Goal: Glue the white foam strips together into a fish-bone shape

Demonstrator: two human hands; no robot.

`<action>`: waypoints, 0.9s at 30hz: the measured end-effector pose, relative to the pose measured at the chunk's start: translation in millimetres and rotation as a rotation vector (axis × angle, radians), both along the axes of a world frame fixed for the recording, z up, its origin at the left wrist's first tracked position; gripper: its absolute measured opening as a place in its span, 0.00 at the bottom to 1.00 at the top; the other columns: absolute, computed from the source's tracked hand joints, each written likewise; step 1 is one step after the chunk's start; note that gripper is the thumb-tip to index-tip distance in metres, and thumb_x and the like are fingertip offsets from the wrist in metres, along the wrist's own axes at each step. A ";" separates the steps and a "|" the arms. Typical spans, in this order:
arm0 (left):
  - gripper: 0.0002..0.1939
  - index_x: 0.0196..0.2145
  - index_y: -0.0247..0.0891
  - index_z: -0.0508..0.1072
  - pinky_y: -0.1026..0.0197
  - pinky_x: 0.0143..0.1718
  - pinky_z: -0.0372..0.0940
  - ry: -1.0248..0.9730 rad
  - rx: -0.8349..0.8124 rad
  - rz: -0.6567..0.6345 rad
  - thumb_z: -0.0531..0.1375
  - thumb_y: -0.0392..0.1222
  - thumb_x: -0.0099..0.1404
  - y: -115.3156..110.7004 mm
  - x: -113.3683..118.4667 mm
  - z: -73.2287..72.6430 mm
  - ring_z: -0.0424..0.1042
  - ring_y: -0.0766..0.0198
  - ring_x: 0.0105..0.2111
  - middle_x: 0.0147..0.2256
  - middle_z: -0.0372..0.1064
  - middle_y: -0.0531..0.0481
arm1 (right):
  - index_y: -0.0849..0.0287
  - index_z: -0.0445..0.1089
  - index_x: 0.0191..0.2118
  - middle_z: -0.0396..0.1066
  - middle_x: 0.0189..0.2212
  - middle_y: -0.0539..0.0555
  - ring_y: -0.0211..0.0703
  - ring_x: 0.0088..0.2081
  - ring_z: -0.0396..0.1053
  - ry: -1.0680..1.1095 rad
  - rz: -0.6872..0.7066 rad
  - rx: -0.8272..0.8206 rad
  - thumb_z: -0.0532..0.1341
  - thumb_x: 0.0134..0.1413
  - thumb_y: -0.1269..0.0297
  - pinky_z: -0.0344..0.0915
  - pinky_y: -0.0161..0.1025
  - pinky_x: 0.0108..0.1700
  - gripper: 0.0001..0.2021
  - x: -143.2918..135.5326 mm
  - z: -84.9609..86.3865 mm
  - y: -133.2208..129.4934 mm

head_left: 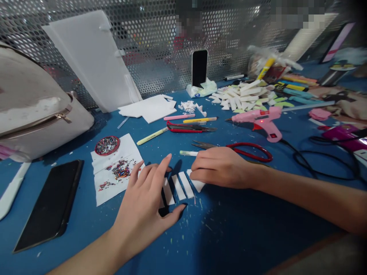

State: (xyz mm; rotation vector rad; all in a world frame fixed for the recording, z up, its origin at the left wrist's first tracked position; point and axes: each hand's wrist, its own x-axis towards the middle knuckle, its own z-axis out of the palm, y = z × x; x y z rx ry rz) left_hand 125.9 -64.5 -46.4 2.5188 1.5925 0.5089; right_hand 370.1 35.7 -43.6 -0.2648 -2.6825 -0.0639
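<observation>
Four flat white strips point(187, 185) lie side by side in a short row on the blue tabletop point(241, 236), between and partly beneath the person's two hands. The long axes of the middle strips run nearly parallel, on a slant: the far ends lean left, and the near ends point toward the person and a little to the right. Narrow bands of blue part the middle ones.

The left hand point(142, 202) arches over the left end of the row, its fingers spread and its thumb held well away from them, with the leftmost strip showing in the gap. The right hand point(222, 168) has its fingers curled together over the far end of the rightmost strip; whether they pinch it or only press on it, I cannot tell. That strip's near end shows below the fingers, wider than the others.

Just beyond the right hand, a slim white pen with a green end point(188, 153) lies crosswise, and pointed metal scissors with red looped handles point(233, 145) have their tips toward the left. Past the left hand's fingertips, white paper point(100, 168) bears loose multicoloured beads point(122, 170) and a round red-rimmed dish point(107, 146) of more beads.
</observation>
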 end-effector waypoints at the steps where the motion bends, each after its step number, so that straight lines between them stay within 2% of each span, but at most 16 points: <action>1: 0.47 0.71 0.41 0.41 0.39 0.66 0.44 0.003 0.001 -0.003 0.62 0.52 0.64 1.0 2.4 -0.1 0.65 0.49 0.56 0.54 0.68 0.43 | 0.59 0.75 0.37 0.76 0.33 0.51 0.38 0.34 0.66 0.003 0.003 0.010 0.51 0.72 0.70 0.56 0.37 0.35 0.16 0.0 0.5 -0.3; 6: 0.47 0.71 0.41 0.40 0.39 0.67 0.43 0.024 0.013 -0.014 0.61 0.53 0.65 4.3 11.0 -1.2 0.65 0.50 0.55 0.53 0.68 0.44 | 0.59 0.75 0.38 0.74 0.33 0.52 0.39 0.35 0.65 -0.019 0.016 0.040 0.51 0.72 0.69 0.56 0.37 0.35 0.15 2.2 -0.5 -0.4; 15: 0.42 0.71 0.39 0.41 0.40 0.68 0.42 0.035 0.027 -0.002 0.58 0.46 0.67 4.6 10.2 -1.0 0.66 0.52 0.54 0.51 0.69 0.46 | 0.58 0.74 0.38 0.74 0.34 0.52 0.40 0.36 0.65 -0.029 0.020 0.068 0.53 0.71 0.69 0.55 0.38 0.35 0.13 3.9 -5.2 1.7; 27: 0.43 0.70 0.38 0.42 0.39 0.67 0.43 0.043 0.040 -0.020 0.60 0.50 0.66 4.4 8.7 0.3 0.66 0.51 0.53 0.51 0.68 0.45 | 0.57 0.74 0.38 0.74 0.34 0.51 0.40 0.36 0.65 -0.031 0.003 0.066 0.53 0.71 0.68 0.55 0.38 0.35 0.13 2.8 -4.5 2.1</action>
